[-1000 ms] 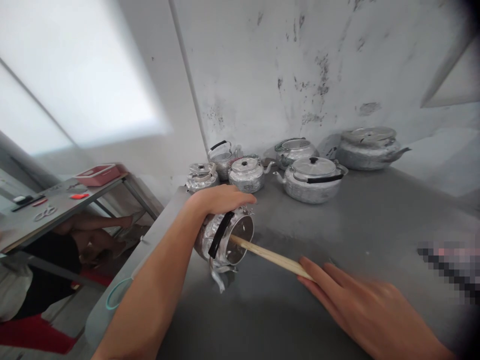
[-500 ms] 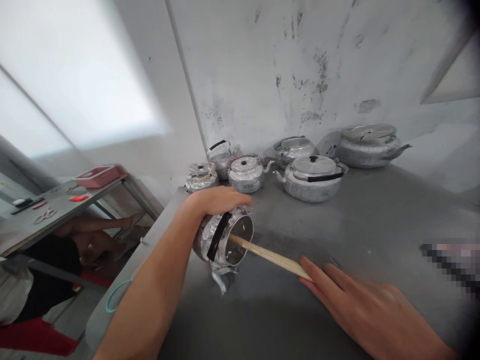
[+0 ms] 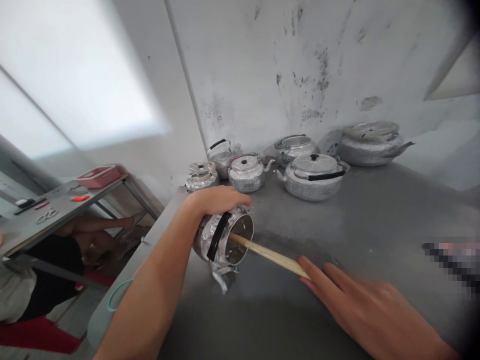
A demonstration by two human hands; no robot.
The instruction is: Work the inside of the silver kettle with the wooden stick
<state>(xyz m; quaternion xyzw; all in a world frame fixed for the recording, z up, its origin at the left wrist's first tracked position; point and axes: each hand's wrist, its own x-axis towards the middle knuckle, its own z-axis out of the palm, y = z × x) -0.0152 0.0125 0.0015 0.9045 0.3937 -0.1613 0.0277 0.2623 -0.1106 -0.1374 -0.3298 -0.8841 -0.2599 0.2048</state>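
Observation:
On the grey table point(image 3: 292, 315) a dented aluminium kettle point(image 3: 204, 240) lies tipped on its side, its open mouth turned toward the right. Its black handle grip point(image 3: 219, 237) faces me and the spout points down and toward me. My left hand point(image 3: 219, 199) is closed over the kettle's upper side; its fingertips are partly hidden behind the metal. A pale wooden stick point(image 3: 275, 257) runs into the mouth, with its far end hidden inside. The near end sits in the closed fingers of my right hand point(image 3: 360, 300).
Behind stand several aluminium kettles, among them a lidded one point(image 3: 314, 180) and a large one point(image 3: 371, 145) by the stained wall. At left, a lower table point(image 3: 22, 235) holds a pink basket point(image 3: 99, 176) and scissors point(image 3: 47, 216); a person sits beside it.
The wooden stick and my right hand have barely shifted, the stick tilting very slightly. My left hand and the tipped kettle stay in place.

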